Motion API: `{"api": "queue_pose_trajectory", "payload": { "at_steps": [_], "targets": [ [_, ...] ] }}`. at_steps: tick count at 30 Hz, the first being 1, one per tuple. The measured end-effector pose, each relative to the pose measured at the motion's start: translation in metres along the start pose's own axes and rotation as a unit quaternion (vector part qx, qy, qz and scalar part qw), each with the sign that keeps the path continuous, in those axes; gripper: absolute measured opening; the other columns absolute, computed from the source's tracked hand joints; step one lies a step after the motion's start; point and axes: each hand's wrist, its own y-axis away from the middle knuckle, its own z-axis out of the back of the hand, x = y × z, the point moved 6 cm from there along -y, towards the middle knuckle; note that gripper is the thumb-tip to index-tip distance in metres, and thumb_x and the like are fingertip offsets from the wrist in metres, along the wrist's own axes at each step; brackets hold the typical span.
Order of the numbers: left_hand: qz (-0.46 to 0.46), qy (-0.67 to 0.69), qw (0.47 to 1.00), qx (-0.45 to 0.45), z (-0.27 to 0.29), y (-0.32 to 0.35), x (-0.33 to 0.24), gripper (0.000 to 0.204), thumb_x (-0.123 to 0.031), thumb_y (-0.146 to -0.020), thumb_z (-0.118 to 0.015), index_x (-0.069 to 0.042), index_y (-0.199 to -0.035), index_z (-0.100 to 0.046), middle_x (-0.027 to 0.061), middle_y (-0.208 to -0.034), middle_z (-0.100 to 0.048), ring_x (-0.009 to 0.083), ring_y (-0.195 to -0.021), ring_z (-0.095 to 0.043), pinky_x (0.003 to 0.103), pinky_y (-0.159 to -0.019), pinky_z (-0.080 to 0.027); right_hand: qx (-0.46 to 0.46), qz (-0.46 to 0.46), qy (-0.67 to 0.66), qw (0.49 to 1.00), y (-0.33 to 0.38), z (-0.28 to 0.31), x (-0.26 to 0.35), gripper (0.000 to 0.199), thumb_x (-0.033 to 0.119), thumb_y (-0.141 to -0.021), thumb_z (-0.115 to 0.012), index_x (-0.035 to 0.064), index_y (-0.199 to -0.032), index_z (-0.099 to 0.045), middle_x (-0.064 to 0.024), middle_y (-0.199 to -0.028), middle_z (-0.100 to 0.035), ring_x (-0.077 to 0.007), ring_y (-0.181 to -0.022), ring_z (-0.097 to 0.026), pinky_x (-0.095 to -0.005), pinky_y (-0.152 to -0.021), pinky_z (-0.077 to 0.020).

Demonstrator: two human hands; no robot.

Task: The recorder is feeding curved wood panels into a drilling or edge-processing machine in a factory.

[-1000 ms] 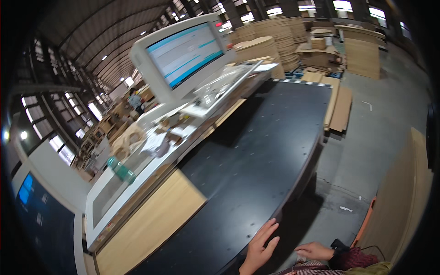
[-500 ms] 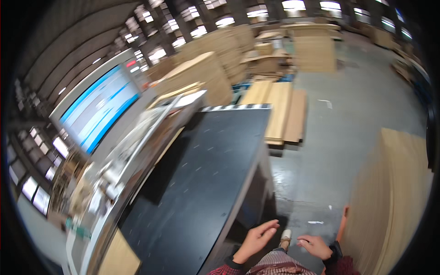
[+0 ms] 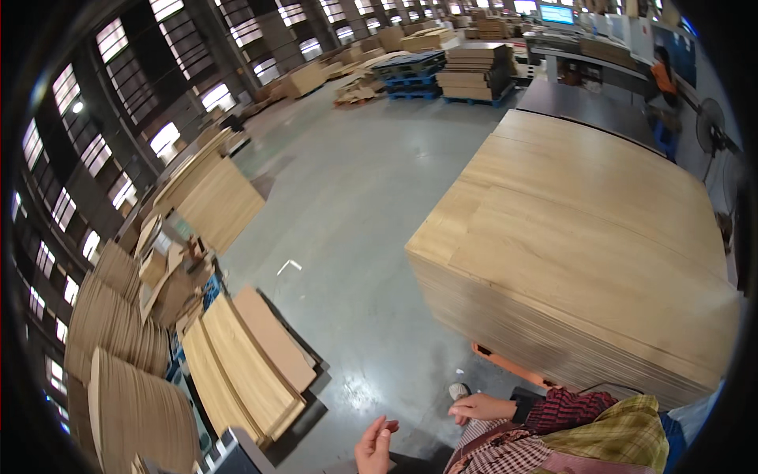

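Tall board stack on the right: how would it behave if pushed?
The board stack is probably heavy, being many layers deep. It seems unlikely to tip, given its broad shape. Its top boards might slide; they look smooth.

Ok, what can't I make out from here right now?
All in the head view:
Left hand: its forearm, cut off by the lower edge.
Orange bar: its far side, hidden by the large board stack.
Far screen: its content, too small to read.
Grey object at lower left: cut off by the lower edge, kind unclear.
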Motion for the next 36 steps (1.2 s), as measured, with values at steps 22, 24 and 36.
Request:
{"api": "queue_pose_trajectory", "payload": {
  "at_steps": [22, 24, 36],
  "targets": [
    [0.093, -0.049, 0.991, 0.089, 0.097, -0.458, 0.019, 0.035, -0.018, -0.089, -0.05, 0.005, -0.115, -0.05, 0.0137, -0.095, -0.062, 0.0187, -0.084, -0.06, 0.028, -0.073, -0.048, -0.506, 0.089, 0.367, 0.776, -0.206, 0.331, 0.169, 0.028, 0.019, -0.08, -0.058, 0.0044, -0.104, -0.055, -0.0152, -0.107, -0.054, -0.0326, -0.1, -0.049, -0.0385, -0.086, -0.0407],
    [0.081, -0.084, 0.989, 0.087, 0.113, -0.502, -0.006, 0.036, -0.018, -0.088, -0.05, 0.005, -0.116, -0.049, 0.0144, -0.095, -0.062, 0.0194, -0.085, -0.06, 0.028, -0.072, -0.048, -0.605, 0.021, 0.34, 0.72, -0.187, 0.35, 0.175, 0.03, 0.017, -0.076, -0.058, 0.0041, -0.102, -0.055, -0.0174, -0.103, -0.052, -0.0352, -0.101, -0.047, -0.0392, -0.084, -0.0411],
    [0.018, -0.102, 0.941, 0.324, 0.017, -0.745, -0.054, 0.035, -0.019, -0.089, -0.049, 0.003, -0.116, -0.051, 0.0146, -0.096, -0.062, 0.019, -0.087, -0.06, 0.03, -0.079, -0.047, -0.753, -0.285, 0.394, 0.444, -0.175, 0.401, 0.108, 0.046, 0.025, -0.08, -0.051, 0.0025, -0.12, -0.045, -0.0193, -0.132, -0.035, -0.0354, -0.124, -0.028, -0.0464, -0.102, -0.0207]
  ]
}}
